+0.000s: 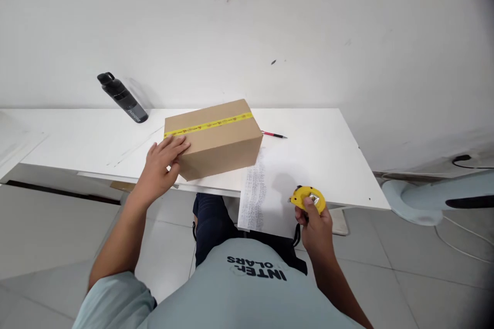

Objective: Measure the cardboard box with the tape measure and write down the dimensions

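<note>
A brown cardboard box (pixel 219 145) with yellow printed tape along its top sits on the white desk (pixel 316 159). My left hand (pixel 165 162) rests on the box's near left corner, fingers laid out over the top face. In my right hand (pixel 314 218) is a yellow tape measure (pixel 304 198), gripped above the desk's front edge; no pulled-out blade shows. Beneath it lies a sheet of paper (pixel 252 200) with dense handwriting, overhanging the front edge. A red and black pen (pixel 275 134) lies just right of the box, one end hidden behind it.
A black bottle (pixel 122 97) stands at the back left of the desk, near the wall (pixel 247 31). On the right, beyond the desk's end, are a pale blue curved object (pixel 420 200) and a black cable (pixel 463 159). My legs are under the desk.
</note>
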Demonstrator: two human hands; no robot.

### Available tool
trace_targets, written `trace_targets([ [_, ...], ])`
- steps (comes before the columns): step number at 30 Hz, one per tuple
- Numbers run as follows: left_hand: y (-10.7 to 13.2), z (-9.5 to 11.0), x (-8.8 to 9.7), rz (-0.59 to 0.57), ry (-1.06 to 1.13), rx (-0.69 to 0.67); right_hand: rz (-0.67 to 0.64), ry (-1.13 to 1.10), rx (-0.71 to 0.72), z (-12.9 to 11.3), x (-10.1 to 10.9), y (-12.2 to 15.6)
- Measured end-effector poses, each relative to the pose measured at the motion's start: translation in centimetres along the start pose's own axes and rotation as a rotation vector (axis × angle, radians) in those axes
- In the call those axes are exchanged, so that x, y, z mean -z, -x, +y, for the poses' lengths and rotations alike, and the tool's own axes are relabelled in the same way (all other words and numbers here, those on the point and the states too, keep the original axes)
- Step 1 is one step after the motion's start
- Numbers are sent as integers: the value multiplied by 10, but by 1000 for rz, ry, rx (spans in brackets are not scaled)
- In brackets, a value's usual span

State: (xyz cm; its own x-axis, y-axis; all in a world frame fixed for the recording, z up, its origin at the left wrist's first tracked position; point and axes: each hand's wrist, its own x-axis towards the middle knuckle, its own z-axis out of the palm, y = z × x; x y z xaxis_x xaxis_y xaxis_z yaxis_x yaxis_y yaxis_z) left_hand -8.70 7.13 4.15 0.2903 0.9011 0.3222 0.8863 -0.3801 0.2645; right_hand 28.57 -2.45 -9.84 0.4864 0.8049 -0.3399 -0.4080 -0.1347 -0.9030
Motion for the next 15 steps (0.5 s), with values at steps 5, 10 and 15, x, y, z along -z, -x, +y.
trace_targets([
  [5, 8, -7, -11, 171, 64, -78, 22, -32, 94, -13, -7, -8],
  [10, 8, 64, -25, 513, -35, -171, -206, -42, 168, -52, -37, -12],
  [15, 0, 123, -36, 520, -34, -768, -694, 6, 185, -76, -84, -1],
])
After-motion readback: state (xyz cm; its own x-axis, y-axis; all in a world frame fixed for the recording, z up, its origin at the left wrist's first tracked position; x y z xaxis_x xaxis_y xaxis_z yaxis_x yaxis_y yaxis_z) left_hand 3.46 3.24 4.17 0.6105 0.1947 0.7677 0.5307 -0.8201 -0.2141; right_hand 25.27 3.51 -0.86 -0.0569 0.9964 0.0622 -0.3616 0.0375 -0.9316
